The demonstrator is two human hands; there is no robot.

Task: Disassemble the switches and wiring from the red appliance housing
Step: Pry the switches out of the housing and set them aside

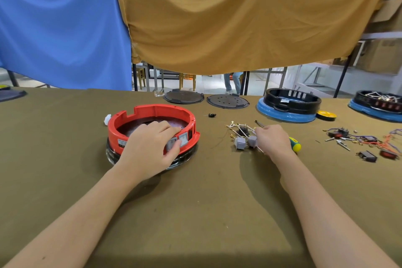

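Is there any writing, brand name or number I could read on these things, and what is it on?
Nothing here can be read for certain.
White label on the red housing, near the left hand: printed, but too small and blurred.
Two grey switches in the housing wall: faint marks, unreadable.
White sticker inside the black housing: too blurred.
Yellow tape roll: dark markings, unreadable.

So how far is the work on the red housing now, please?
Partly done. A bundle of grey switches with white wires already lies out on the brown table, under the right hand, which pinches its wiring. In hand: the left hand grips the round red plastic housing at its wall. Left: two grey rocker switches sit in that wall, not yet removed.
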